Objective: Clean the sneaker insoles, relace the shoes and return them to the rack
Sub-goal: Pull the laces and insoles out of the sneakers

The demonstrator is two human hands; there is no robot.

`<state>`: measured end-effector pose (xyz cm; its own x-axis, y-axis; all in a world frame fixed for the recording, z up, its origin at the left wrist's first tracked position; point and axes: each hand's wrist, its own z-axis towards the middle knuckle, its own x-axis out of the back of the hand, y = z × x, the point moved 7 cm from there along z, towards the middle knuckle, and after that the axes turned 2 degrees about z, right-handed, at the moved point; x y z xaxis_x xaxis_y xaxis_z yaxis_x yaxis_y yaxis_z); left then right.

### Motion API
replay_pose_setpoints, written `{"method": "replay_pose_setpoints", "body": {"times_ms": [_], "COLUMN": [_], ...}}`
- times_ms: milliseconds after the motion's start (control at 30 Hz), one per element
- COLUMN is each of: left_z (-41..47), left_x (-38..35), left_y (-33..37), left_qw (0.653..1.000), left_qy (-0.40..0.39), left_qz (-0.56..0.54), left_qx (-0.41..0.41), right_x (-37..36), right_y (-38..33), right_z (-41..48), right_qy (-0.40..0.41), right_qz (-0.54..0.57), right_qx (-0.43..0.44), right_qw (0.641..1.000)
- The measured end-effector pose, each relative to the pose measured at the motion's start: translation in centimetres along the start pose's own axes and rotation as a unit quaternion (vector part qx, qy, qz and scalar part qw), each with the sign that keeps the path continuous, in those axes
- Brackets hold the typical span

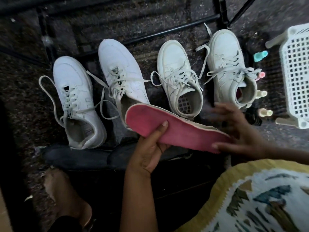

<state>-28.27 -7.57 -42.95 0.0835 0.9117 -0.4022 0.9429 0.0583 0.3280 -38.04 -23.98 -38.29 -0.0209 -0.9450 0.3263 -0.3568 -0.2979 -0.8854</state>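
Clamped at mid-length on the flat pink foam insole (180, 131), the grip of our left hand (148, 153) sets the thumb on the pink top face; the fingers lie beneath, out of sight. We hold the insole just below centre, above the dark speckled floor (25, 72). Its rounded end points toward 10 o'clock and its other end toward 4 o'clock. At that 4 o'clock end the grip of our right hand (242, 131) stands apart. Its fingers are spread and nearly straight, blurred by motion, and the thumb touches the insole's edge.

Four white lace-up sneakers stand in a row on the floor, toes toward 12 o'clock, laces threaded but loose.
- The first sneaker (75, 104) is at 9 o'clock.
- The second sneaker (122, 77) is at 11 o'clock, its heel partly covered by the insole's rounded end.
- The third sneaker (178, 81) is at 1 o'clock and shows a honeycomb-perforated bed inside.
- The fourth sneaker (229, 69) is at 2 o'clock and shows pink inside its opening.

A white perforated plastic basket (297, 77) sits at 3 o'clock. Small pastel bottles (261, 74) lie between it and the fourth sneaker. Black metal rack bars (167, 29) cross at 12 o'clock. Our bare foot (66, 198) rests at 7 o'clock, and a yellow-edged patterned garment (259, 198) fills 5 o'clock.
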Motion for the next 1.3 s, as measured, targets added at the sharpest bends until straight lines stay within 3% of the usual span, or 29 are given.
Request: {"method": "replay_pose_setpoints", "body": {"times_ms": [167,267,500,633,800,933,1167,1300], "left_z": [-0.2,-0.1,1.7,3.2,3.1,2.3,0.8,-0.5], "left_x": [1.6,2.8,4.2,5.1,7.4,8.7,8.6,6.4], "left_y": [-1.3,-3.3,-9.0,-10.5,-9.3,-8.6,-7.1,-5.6], "left_qw": [0.999,0.997,0.975,0.955,0.909,0.862,0.836,0.789], "left_qy": [0.041,0.071,0.171,0.243,0.398,0.477,0.492,0.48], "left_qz": [-0.006,-0.025,-0.134,-0.167,-0.068,0.007,0.078,0.214], "left_qx": [0.002,0.006,0.046,0.017,-0.106,-0.171,-0.23,-0.317], "right_x": [-3.7,-4.1,-3.1,-1.7,-0.6,-0.6,-0.7,-0.6], "right_y": [3.3,4.2,8.9,11.7,12.1,11.6,9.9,7.8], "right_z": [0.5,0.8,0.7,1.7,2.4,2.5,2.3,0.7], "right_qy": [-0.128,-0.127,-0.13,-0.077,-0.028,-0.007,0.006,0.016], "right_qz": [0.073,0.147,0.1,-0.012,-0.096,-0.148,-0.252,-0.367], "right_qx": [-0.192,-0.261,-0.333,-0.318,-0.316,-0.299,-0.235,-0.146], "right_qw": [0.97,0.945,0.929,0.945,0.943,0.943,0.939,0.919]}}
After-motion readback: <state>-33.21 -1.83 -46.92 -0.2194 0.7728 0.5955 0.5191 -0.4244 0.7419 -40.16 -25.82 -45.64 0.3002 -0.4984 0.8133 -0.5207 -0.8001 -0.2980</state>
